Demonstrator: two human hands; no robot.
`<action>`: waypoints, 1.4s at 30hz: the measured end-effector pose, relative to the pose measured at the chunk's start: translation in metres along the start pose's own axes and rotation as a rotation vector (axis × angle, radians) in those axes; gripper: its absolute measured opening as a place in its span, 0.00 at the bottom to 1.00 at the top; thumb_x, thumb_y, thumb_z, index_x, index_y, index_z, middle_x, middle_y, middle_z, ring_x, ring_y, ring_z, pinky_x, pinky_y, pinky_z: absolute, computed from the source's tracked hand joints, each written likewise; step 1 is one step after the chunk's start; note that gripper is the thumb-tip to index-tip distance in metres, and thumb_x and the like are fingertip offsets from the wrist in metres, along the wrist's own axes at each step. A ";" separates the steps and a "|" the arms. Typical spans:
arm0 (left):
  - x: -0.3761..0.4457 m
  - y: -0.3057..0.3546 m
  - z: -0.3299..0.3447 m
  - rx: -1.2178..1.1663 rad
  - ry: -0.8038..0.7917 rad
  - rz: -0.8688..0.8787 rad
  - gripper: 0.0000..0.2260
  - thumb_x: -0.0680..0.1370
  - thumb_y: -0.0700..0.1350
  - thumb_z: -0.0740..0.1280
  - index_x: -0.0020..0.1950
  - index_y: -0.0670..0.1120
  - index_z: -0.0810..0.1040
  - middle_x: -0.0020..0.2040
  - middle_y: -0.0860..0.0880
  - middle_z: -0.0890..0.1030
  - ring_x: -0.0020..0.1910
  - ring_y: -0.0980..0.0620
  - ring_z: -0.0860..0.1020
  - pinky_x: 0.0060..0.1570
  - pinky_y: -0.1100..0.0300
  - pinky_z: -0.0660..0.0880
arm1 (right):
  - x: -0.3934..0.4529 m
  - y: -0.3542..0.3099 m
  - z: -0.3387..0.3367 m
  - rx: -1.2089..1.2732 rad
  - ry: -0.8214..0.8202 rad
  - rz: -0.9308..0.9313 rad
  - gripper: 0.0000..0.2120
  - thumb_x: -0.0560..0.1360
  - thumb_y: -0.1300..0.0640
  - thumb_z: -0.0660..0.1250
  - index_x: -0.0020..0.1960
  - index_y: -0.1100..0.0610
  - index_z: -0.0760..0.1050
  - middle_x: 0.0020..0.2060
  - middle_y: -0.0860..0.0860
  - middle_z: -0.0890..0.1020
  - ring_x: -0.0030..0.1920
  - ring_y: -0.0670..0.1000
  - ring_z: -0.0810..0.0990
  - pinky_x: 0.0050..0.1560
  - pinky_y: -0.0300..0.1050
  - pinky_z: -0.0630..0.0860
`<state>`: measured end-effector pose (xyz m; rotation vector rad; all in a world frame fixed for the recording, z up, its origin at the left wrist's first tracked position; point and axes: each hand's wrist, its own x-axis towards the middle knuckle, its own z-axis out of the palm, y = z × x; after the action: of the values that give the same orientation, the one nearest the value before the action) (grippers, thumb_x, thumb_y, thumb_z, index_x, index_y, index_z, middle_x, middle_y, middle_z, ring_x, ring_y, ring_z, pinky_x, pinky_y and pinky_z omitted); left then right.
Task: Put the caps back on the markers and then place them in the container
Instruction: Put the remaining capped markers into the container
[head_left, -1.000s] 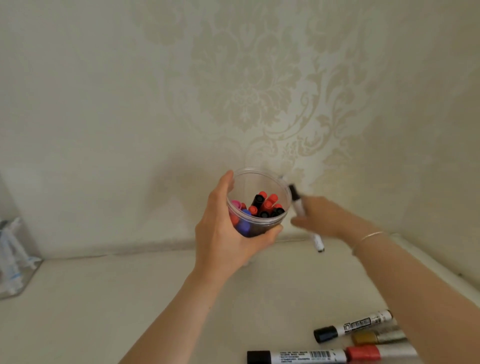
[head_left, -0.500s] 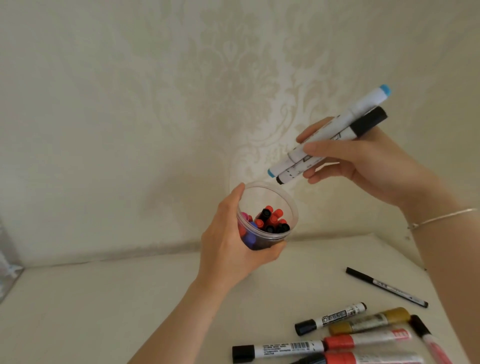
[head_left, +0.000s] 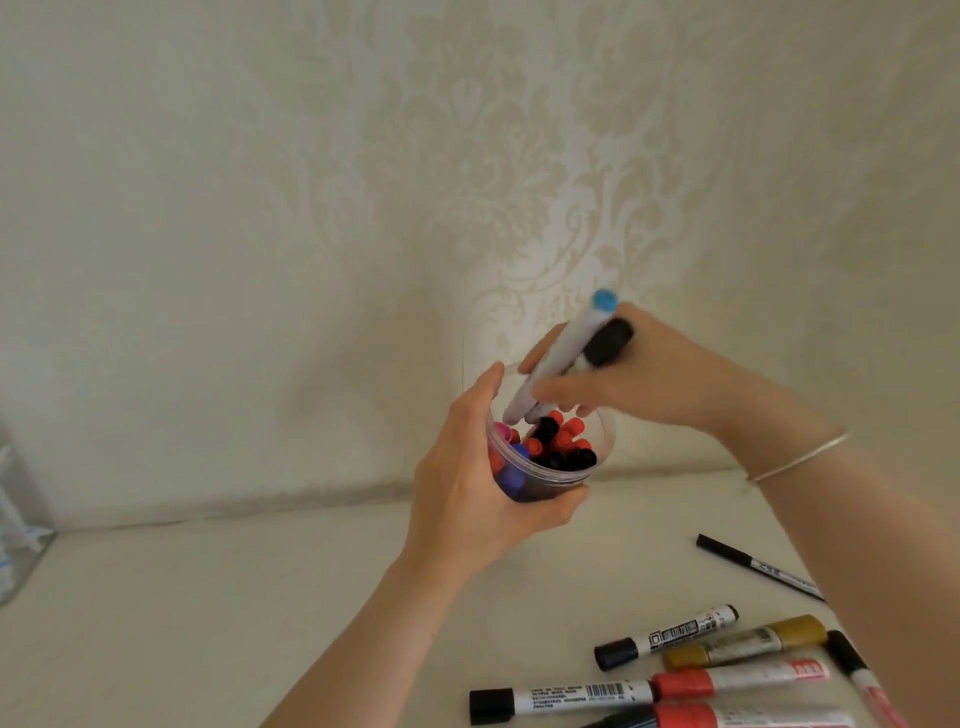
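My left hand (head_left: 470, 499) grips a clear plastic container (head_left: 597, 470) held above the table, with several capped markers standing in it, red, black, pink and purple. My right hand (head_left: 644, 384) holds two markers over its mouth: a white one with a blue cap (head_left: 571, 348) and one with a black cap (head_left: 608, 343). Their lower ends dip just inside the rim. On the table at lower right lie several more markers: a black-capped white one (head_left: 665, 636), a gold one (head_left: 748, 644), a red one (head_left: 737, 678), a long white one (head_left: 561, 699) and a thin black pen (head_left: 758, 566).
The pale table (head_left: 208, 597) meets a patterned wall (head_left: 311, 208) just behind the container. A clear box (head_left: 15, 540) with white items stands at the far left edge. A bracelet (head_left: 800, 460) circles my right wrist.
My right hand lifted two markers from the table, raised them high, then brought them down so their ends enter the container. My left hand kept holding the container steady.
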<state>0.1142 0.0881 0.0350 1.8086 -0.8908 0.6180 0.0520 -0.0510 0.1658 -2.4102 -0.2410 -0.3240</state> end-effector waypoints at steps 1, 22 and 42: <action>0.000 0.001 0.001 -0.010 -0.007 0.002 0.49 0.58 0.66 0.74 0.73 0.61 0.53 0.63 0.69 0.68 0.57 0.73 0.71 0.53 0.78 0.68 | 0.003 0.002 0.008 -0.103 -0.019 -0.009 0.04 0.69 0.58 0.71 0.41 0.52 0.84 0.43 0.50 0.85 0.47 0.42 0.82 0.47 0.42 0.80; -0.002 -0.010 0.007 -0.025 -0.037 -0.022 0.50 0.57 0.66 0.74 0.73 0.65 0.51 0.62 0.62 0.72 0.60 0.67 0.72 0.55 0.75 0.69 | 0.007 0.010 0.020 -0.095 0.060 -0.009 0.06 0.71 0.60 0.69 0.43 0.49 0.80 0.39 0.42 0.83 0.42 0.39 0.81 0.47 0.33 0.76; 0.000 0.008 0.029 -0.111 -0.060 0.140 0.51 0.60 0.58 0.79 0.75 0.57 0.53 0.67 0.67 0.63 0.66 0.67 0.68 0.59 0.76 0.66 | -0.015 0.018 0.022 -0.255 0.002 0.069 0.07 0.74 0.55 0.65 0.41 0.45 0.80 0.40 0.43 0.84 0.44 0.43 0.82 0.48 0.38 0.78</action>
<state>0.1086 0.0594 0.0281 1.6830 -1.0783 0.5930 0.0457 -0.0511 0.1342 -2.6620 -0.1207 -0.3427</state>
